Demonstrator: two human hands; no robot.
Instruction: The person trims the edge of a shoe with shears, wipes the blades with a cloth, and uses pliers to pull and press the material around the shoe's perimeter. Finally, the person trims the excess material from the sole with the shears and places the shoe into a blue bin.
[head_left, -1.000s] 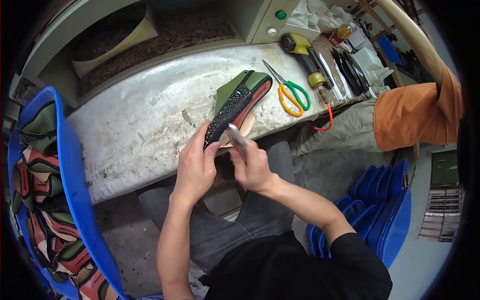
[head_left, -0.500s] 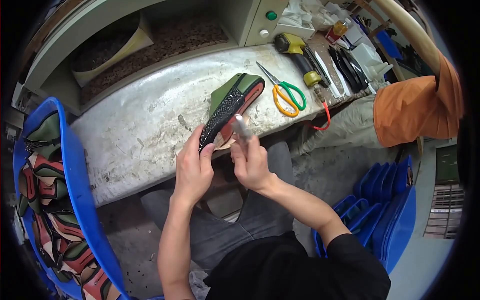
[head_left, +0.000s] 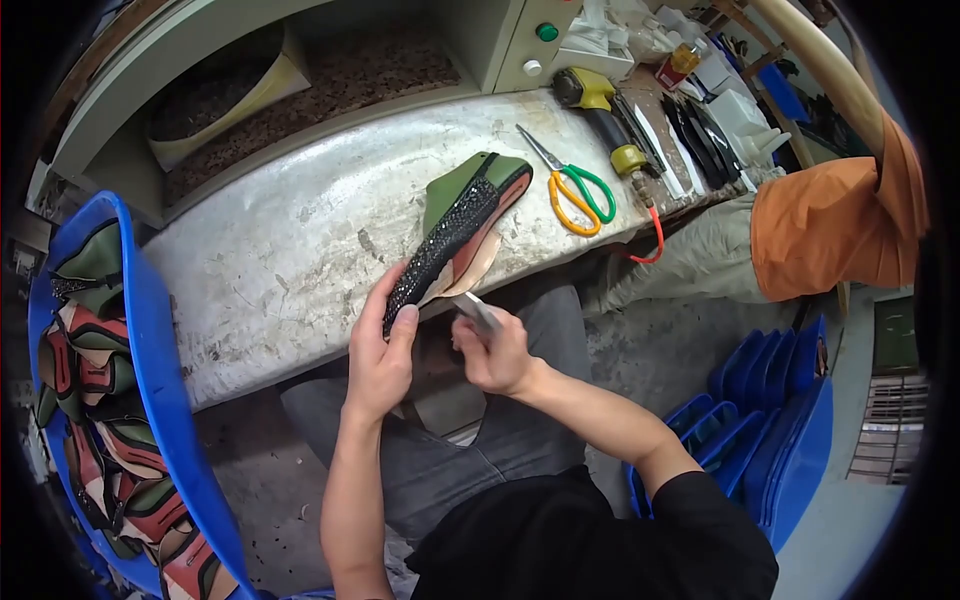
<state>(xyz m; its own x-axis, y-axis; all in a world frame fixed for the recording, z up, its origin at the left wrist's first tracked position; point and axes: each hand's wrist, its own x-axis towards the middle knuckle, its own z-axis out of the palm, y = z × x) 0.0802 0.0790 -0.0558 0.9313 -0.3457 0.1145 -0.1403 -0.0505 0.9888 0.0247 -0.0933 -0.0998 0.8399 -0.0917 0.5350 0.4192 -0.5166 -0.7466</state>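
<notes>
My left hand (head_left: pixel 378 350) grips the near end of a shoe upper (head_left: pixel 432 248), thumb on top and fingers beneath. The upper is green at the far end, with a glittery black band and red and tan lining along its right side. It slants over the front edge of the bench. My right hand (head_left: pixel 493 353) is closed around a flat silver metal tool (head_left: pixel 478 312), whose tip points up toward the tan lining. Most of the tool is hidden in the fist, so I cannot tell its kind. Scissors (head_left: pixel 566 190) with orange and green handles lie beyond the upper.
A blue bin (head_left: pixel 150 370) at the left holds several similar uppers. On the worn metal bench (head_left: pixel 270 240), a yellow-black power tool (head_left: pixel 603 115) with a red hose lies at the right. A person in an orange shirt (head_left: pixel 815 225) sits there. Blue bins (head_left: pixel 770 440) stand below.
My left hand has drawn the upper slightly down toward me. The metal tool has dropped from over the upper's red side to just below its lining, and its tip has tilted left.
</notes>
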